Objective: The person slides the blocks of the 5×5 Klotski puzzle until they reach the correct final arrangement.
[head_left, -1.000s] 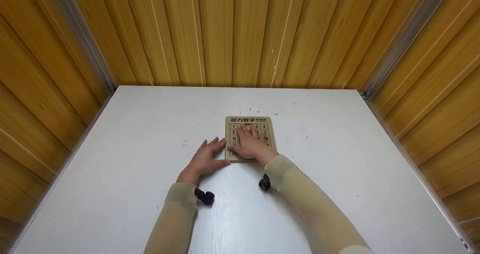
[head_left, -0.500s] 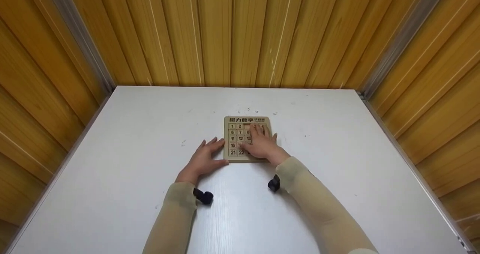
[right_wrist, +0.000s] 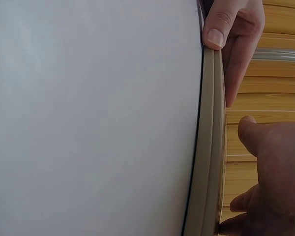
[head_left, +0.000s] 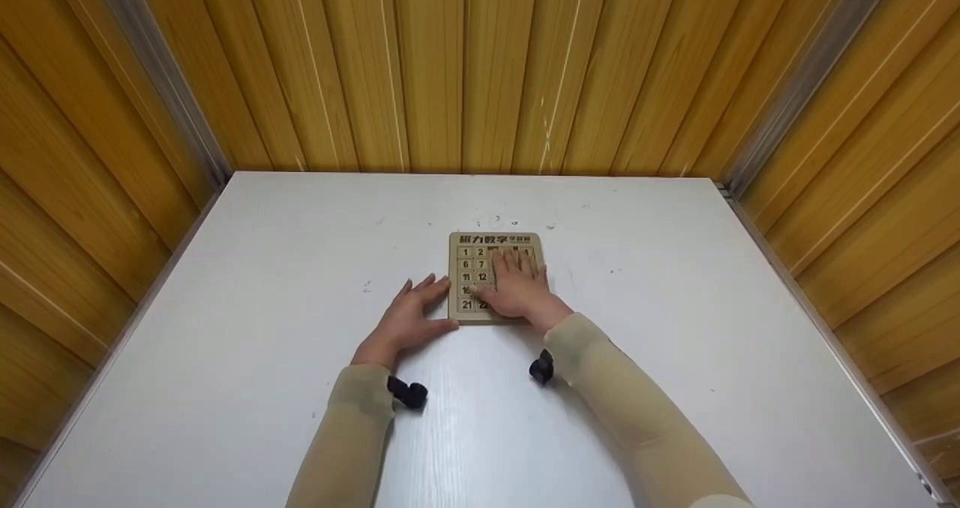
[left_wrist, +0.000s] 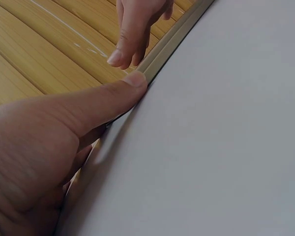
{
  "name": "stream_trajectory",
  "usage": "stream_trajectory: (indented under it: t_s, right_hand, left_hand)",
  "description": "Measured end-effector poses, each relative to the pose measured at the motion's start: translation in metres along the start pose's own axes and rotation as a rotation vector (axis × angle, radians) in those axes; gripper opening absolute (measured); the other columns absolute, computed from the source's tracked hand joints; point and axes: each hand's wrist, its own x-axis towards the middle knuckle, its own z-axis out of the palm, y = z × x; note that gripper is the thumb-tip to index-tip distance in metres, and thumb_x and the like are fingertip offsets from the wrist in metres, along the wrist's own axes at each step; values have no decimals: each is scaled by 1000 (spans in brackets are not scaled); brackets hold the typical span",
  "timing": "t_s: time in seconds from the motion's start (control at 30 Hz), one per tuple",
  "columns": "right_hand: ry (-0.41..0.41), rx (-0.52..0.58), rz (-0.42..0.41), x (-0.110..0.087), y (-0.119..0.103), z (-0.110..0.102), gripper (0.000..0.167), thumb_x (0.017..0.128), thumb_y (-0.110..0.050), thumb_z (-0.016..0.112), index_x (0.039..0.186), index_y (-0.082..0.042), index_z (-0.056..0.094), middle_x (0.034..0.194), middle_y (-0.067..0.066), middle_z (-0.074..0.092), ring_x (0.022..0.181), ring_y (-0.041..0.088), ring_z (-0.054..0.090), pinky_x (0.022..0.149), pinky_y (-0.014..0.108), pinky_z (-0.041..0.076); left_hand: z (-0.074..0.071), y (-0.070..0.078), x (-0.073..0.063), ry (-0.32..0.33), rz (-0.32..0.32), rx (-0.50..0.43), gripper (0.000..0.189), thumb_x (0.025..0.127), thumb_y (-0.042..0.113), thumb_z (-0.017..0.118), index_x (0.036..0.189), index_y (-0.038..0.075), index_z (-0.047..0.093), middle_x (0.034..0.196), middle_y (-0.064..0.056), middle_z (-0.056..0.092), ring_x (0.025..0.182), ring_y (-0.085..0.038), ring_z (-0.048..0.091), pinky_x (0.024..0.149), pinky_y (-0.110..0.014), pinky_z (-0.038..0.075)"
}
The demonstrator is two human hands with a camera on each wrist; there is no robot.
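Observation:
A tan sliding number puzzle point(head_left: 465, 317) lies flat on the table, with numbered tiles and dark lettering along its far edge. My left hand point(head_left: 407, 322) steadies its near-left corner: the thumb touches the front edge and the fingertips reach the left side. In the left wrist view, the left thumb point(left_wrist: 108, 98) presses against the puzzle's side. My right hand point(head_left: 519, 289) spreads over the tiles, fingertips near the top row, where dark slots show beside the 2. It covers most of the right-hand columns. The right wrist view shows the right hand point(right_wrist: 280, 167) just above the frame.
The white table point(head_left: 300, 223) carries small dark marks behind the puzzle. Wood-patterned panels point(head_left: 495, 73) enclose the back and sides. A small black camera point(head_left: 409, 394) is strapped to the left wrist, another black camera point(head_left: 541, 368) to the right.
My right hand shifted right across the tiles, uncovering the left columns, then came slightly back left. My left hand and the puzzle have stayed in place.

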Motion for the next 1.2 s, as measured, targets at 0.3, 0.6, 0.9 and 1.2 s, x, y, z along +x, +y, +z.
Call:
stream_trajectory:
  t_s: [0.3, 0.6, 0.9, 1.2]
  right_hand:
    - [-1, -20, -26, 1, -6, 3, 94, 100, -68, 46, 166, -11, 11, 175, 15, 7, 161, 41, -1, 127, 74, 1]
    - [-5, 11, -54, 2, -5, 4, 94, 100, -68, 45, 167, -12, 11, 175, 12, 6, 162, 40, -3, 127, 73, 2]
    - [46, 126, 20, -3, 14, -3, 93, 101, -63, 49, 166, -10, 9, 175, 16, 4, 161, 42, -5, 126, 74, -3]
    - [74, 177, 84, -7, 23, -6, 94, 101, -63, 47, 166, -7, 9, 174, 18, 4, 161, 43, -6, 125, 75, -6]
  left_hand:
    - [0, -3, 0, 5, 30, 2, 82, 85, 34, 84, 156, 19, 46, 163, 2, 43, 160, -23, 25, 135, -48, 6]
    - [1, -3, 1, 0, 31, 1, 82, 85, 36, 84, 156, 19, 46, 163, 2, 43, 160, -22, 25, 136, -47, 6]
    - [0, -4, 1, -2, 22, 0, 81, 85, 36, 84, 155, 20, 46, 163, 5, 43, 160, -21, 25, 136, -46, 7]
    - [-1, -6, 1, -2, 24, -3, 82, 84, 36, 84, 156, 22, 46, 164, 2, 42, 160, -25, 22, 135, -49, 8]
